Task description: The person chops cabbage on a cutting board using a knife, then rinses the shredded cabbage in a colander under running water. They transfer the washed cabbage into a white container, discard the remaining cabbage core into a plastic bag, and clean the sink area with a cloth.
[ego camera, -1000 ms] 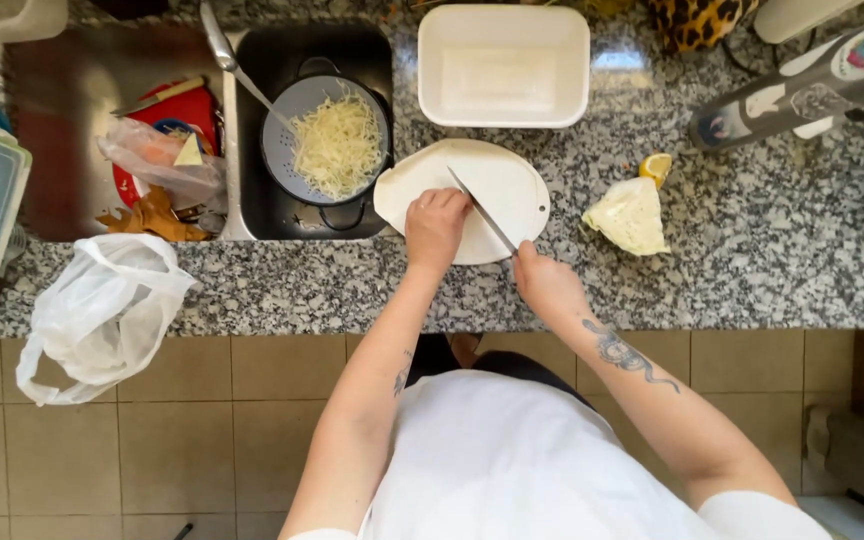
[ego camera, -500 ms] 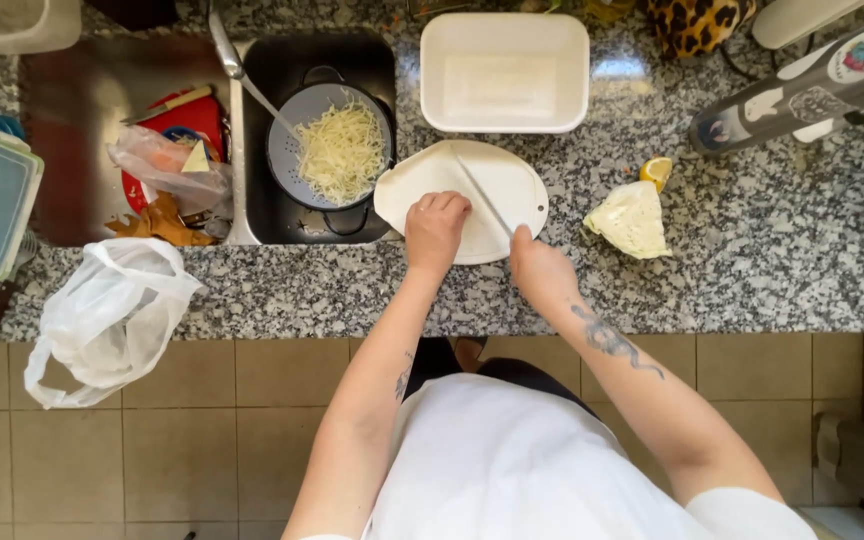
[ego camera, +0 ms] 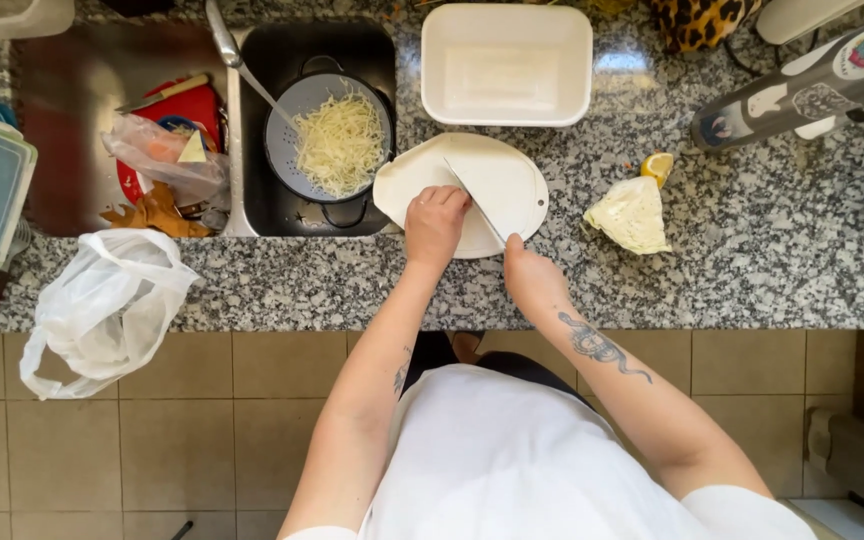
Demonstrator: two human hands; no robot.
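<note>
A round white cutting board (ego camera: 512, 170) lies on the speckled granite counter (ego camera: 752, 260). My left hand (ego camera: 436, 225) rests on the board's near left part with its fingers curled, knuckles right beside the knife blade (ego camera: 474, 200). Anything under that hand is hidden. My right hand (ego camera: 532, 278) grips the knife handle at the board's near edge, and the blade points away across the board. A dark colander (ego camera: 332, 140) of shredded cabbage sits in the sink, left of the board. A pale cabbage wedge (ego camera: 632, 215) lies to the right.
A white rectangular tub (ego camera: 507, 65) stands behind the board. A lemon piece (ego camera: 658, 166) and a lying bottle (ego camera: 802, 90) are at the right. The sink's left side holds scraps and a plastic wrapper (ego camera: 157, 160). A white plastic bag (ego camera: 102, 305) hangs over the counter's front edge.
Both hands stay on the board with the knife in nearly the same place. My right hand has shifted only slightly.
</note>
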